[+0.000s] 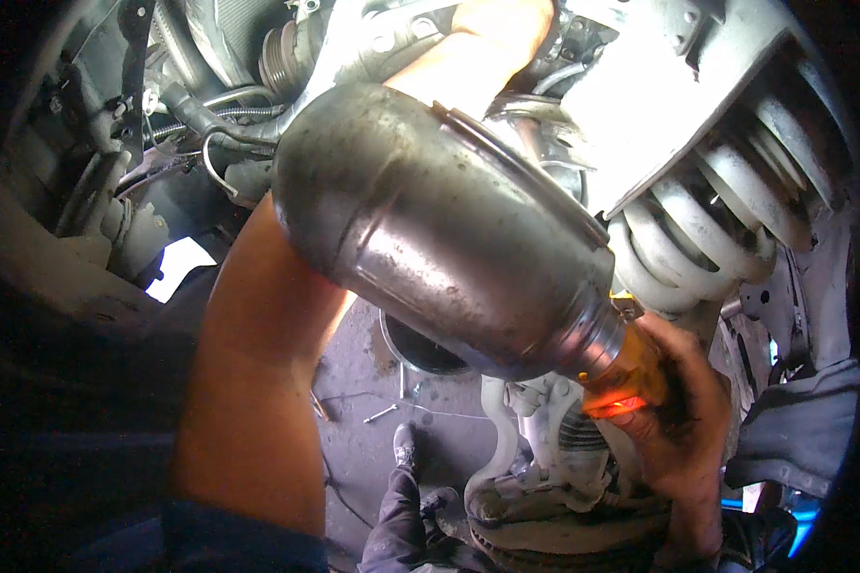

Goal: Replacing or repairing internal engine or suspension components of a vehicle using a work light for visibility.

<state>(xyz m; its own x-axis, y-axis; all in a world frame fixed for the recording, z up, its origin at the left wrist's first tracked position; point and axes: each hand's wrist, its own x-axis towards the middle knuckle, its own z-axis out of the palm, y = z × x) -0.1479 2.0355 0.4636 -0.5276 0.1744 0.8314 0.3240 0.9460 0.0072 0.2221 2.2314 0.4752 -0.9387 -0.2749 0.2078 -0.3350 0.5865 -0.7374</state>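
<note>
closed right hand at the narrow end of a slanting metal canister

fills the centre of the view with a large, scuffed, grey-brown metal canister (449, 229), domed at the upper left and tapering to a shiny silver metal neck (591, 346) at the lower right. lies aslant among underbody parts; cannot tell whether hung from a fixing or borne partly by the arm behind.

wraps the bare right hand (683, 406) around a short, yellow-orange object (631, 377), glowing red-orange at the lower edge, right by the neck. closes thumb and fingers snugly on it, probably for firm control so near the metal.

passes the bare left arm (263, 401) behind the canister, perhaps for support from the back or for a way up past the bulk. shows the left hand (516, 24) only as a washed-out patch at the upper edge; cannot tell its grip, wide or narrow, nor anything in it.

further out, on the right, shows a thick, off-white metal coil spring (731, 253); lower down, a pale, curved metal bar (502, 420) above a rusty, round metal disc (583, 541). far below, on the grey floor (354, 468), near a dark shoe (404, 444), shows a slim, silver metal tool (380, 413), perhaps put there to free both hands.
</note>
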